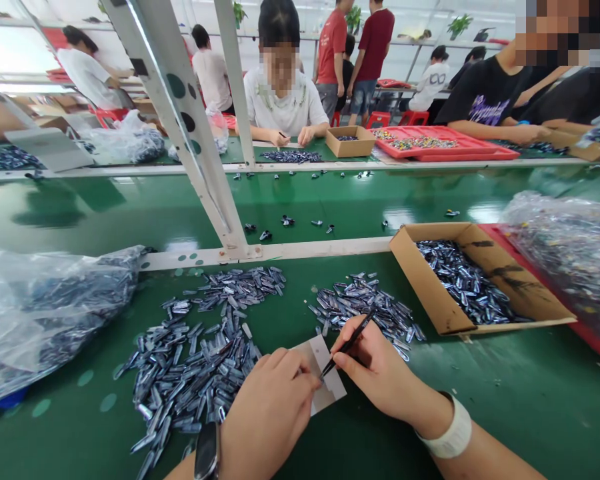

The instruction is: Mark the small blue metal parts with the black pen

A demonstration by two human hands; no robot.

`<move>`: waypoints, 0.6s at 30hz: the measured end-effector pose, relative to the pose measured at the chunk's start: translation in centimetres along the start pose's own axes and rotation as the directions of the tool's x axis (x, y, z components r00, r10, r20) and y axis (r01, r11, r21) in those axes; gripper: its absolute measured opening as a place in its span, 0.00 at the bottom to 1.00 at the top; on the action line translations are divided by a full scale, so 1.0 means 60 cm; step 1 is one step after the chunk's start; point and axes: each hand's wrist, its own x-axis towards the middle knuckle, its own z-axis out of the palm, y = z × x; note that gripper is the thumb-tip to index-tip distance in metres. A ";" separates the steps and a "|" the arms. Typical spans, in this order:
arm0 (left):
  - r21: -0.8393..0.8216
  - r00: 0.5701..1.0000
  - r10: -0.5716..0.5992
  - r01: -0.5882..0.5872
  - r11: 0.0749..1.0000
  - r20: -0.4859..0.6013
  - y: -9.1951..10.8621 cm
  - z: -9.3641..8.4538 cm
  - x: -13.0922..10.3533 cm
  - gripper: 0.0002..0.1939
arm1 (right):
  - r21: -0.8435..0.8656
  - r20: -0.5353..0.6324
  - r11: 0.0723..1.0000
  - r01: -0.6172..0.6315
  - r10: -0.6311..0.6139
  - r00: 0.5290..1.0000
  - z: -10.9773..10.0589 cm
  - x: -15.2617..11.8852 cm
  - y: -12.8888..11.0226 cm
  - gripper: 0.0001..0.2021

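Note:
My right hand grips a pair of black tweezers, their tips pointing down and left. Close to those tips, my left hand is closed in a pinch; whatever lies between its fingers is too hidden to name. Beneath both hands lies a whitish card, partly covered by my left fingers. A large pile of small, shiny dark blue-grey pieces spreads to the left of my left hand. Just beyond the tweezers is a smaller pile of similar pieces.
A cardboard box of similar pieces stands at the right, beside a filled plastic bag on a red tray. Another plastic bag lies left. A white metal post rises ahead. Past the rail, a green belt carries scattered parts; co-workers sit opposite.

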 end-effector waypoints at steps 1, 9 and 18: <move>-0.002 1.000 0.002 -0.002 1.000 -0.017 -0.002 0.000 0.000 0.13 | 0.012 -0.027 1.000 0.007 -0.007 1.000 -0.001 0.001 -0.001 0.07; 0.231 0.922 -0.224 0.303 0.924 -0.315 -0.085 -0.046 -0.004 0.18 | -0.037 -0.545 0.998 0.054 -0.065 0.836 -0.044 0.023 -0.009 0.17; 0.269 0.919 -0.250 0.335 0.903 -0.306 -0.120 -0.068 -0.017 0.16 | 0.039 -0.543 0.997 0.060 -0.029 0.839 -0.055 0.025 -0.011 0.20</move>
